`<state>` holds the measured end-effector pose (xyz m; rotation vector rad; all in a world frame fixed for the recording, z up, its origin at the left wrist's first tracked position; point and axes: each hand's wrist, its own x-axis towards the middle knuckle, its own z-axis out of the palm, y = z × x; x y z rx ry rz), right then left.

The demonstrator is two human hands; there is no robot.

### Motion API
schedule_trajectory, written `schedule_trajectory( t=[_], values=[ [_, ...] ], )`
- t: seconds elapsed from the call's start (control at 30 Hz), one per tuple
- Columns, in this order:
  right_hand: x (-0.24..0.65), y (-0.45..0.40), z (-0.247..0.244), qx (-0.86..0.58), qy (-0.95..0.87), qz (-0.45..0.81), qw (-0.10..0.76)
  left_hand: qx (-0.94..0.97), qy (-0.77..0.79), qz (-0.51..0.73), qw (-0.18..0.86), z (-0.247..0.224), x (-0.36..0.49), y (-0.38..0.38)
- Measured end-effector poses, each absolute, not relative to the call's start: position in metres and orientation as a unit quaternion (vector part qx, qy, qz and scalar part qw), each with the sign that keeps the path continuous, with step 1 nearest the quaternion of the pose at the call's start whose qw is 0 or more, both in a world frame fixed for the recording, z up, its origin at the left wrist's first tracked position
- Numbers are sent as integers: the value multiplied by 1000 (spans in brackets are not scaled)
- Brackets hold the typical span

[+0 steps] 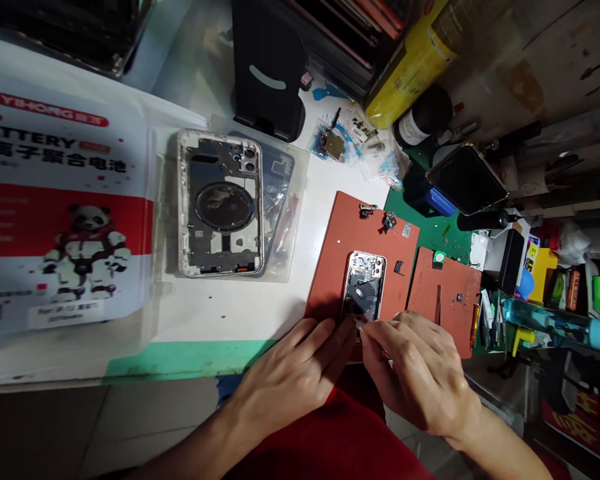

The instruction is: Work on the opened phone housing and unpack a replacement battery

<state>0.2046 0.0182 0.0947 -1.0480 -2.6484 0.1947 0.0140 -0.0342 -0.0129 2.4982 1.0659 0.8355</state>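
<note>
An opened phone housing (365,287) lies on a reddish-brown work mat (325,267), its inner plate and parts exposed. My left hand (303,363) is at its lower left, fingers close together and bent against the lower edge. On the other side, my right hand (423,373) is closed in a pinch over the lower end. A thin shiny tip shows at its fingertips; the rest of what it holds is hidden by the fingers. Small loose phone parts (389,221) and a dark little bracket (399,267) lie on the mat above and beside the housing.
Left stands a second phone housing (223,260) on a clear plastic tray, beside a battery box (65,200). A black stand (267,67), plastic bags of parts (377,160) and a yellow can (410,60) are behind. Another phone (467,177) is propped right, near a second mat (427,293).
</note>
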Motion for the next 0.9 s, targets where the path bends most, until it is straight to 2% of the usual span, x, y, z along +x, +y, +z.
schedule_trajectory(
  t=[0.13,0.3,0.9],
  values=[
    [214,21,98,-426,-887,64,165,866,376,301,137,-13,14,-34],
    [228,34,97,-525,-819,-30,229,881,362,285,109,-13,13,-32],
    [220,55,76,-506,-823,55,251,881,378,271,91,-18,14,-35]
  ],
)
